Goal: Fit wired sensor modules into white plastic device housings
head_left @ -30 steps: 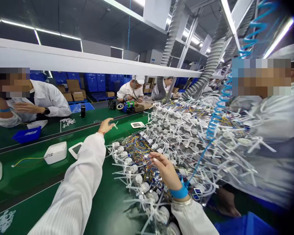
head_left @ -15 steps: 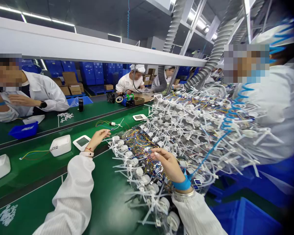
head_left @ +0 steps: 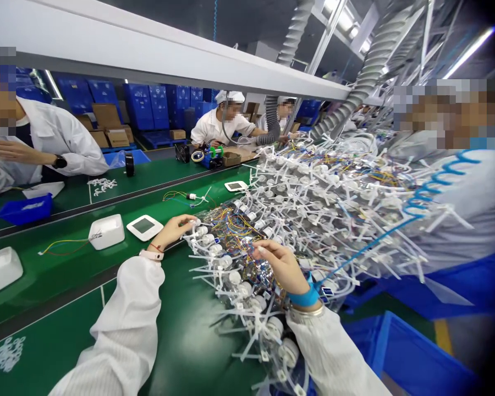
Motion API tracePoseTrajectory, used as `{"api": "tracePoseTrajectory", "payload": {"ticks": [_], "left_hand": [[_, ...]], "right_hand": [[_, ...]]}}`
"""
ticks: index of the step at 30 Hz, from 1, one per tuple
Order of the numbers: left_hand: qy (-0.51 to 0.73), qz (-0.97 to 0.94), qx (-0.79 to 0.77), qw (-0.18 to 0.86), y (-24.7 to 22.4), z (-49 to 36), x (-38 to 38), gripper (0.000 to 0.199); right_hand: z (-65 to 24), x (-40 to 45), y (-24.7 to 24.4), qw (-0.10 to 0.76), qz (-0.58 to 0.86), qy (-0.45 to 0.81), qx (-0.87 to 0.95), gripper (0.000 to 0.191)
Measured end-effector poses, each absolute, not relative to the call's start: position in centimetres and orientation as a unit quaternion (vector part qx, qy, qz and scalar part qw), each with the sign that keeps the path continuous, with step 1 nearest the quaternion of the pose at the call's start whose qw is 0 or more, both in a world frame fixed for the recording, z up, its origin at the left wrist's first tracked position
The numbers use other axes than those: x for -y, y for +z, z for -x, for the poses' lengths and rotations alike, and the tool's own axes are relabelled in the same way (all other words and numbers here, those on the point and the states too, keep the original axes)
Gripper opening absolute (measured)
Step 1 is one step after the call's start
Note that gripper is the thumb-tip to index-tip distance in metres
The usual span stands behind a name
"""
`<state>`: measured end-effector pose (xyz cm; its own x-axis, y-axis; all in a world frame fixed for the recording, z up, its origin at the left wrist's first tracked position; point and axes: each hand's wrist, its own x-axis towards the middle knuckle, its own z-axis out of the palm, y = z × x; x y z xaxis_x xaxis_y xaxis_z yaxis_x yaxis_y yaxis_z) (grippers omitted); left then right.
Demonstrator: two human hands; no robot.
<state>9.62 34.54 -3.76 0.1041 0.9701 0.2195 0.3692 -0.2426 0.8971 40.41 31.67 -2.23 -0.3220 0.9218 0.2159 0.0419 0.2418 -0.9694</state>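
A large heap of white plastic parts (head_left: 313, 209) with cable ties, tangled coloured wires and clear tubing fills the bench middle. My left hand (head_left: 173, 231) rests at the heap's near edge, fingers beside a small white fitting (head_left: 197, 223), and it holds nothing I can see. My right hand (head_left: 282, 265) reaches into the heap, its fingertips among coloured wires (head_left: 241, 234). What those fingertips touch is hidden. A white display unit (head_left: 144, 227) and a white box with a wire lead (head_left: 106, 231) lie left of my left hand.
A green workbench (head_left: 190, 330) runs under the heap, beside a green conveyor belt (head_left: 66, 258). A co-worker's white sleeve (head_left: 470, 192) is at the right, a blue coiled hose (head_left: 433, 190) beside it. A blue crate (head_left: 412, 352) stands at the lower right.
My left hand has moved down from over the belt to the heap's edge. My right hand stays in the heap. The view has swung, and the display unit now lies flatter on the belt.
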Motion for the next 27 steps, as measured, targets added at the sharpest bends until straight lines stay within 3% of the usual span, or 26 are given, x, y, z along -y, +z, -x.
{"api": "tracePoseTrajectory", "payload": {"ticks": [17,23,25,27], "left_hand": [[0.415,-0.671,-0.491,0.371,-4.0,-10.8,-34.6,0.041],[0.424,-0.673,-0.513,0.323,-3.9,-10.0,-34.7,0.042],[0.448,-0.654,-0.531,0.298,-3.7,-9.3,-34.7,0.047],[0.464,-0.630,-0.540,0.309,-3.5,-8.8,-34.8,0.054]], "right_hand": [[-39.9,-31.3,-1.2,0.408,0.387,0.491,0.665,0.028],[-44.8,-26.0,1.2,0.492,0.427,0.303,0.695,0.018],[-47.6,-23.0,0.3,0.463,0.430,0.252,0.733,0.018],[-50.1,-20.3,-1.9,0.420,0.409,0.201,0.785,0.032]]}}
